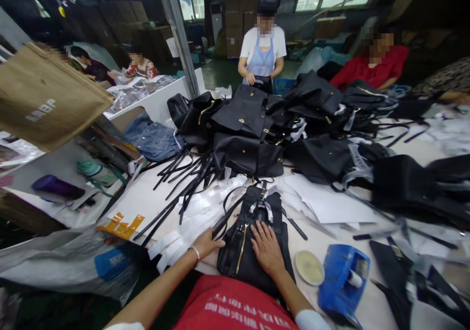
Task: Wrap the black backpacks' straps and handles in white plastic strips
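Note:
A black backpack [253, 264] lies flat on the table in front of me, with a gold zipper [241, 247] along its left part. My right hand [267, 247] rests open on the bag, fingers spread over its middle. At the bag's left side, my left hand [207, 244] is closed around a black strap [228, 216] that loops up toward the bag's top. White wrapping shows on the handle [262, 207] at the top.
Black bags [246, 109] are heaped across the table. Loose straps [183, 173] and white sheets [330, 200] lie nearer. At right are a round tin [309, 267] and a cut blue jug [343, 281]. A person in an apron [260, 56] stands opposite, hands on a bag.

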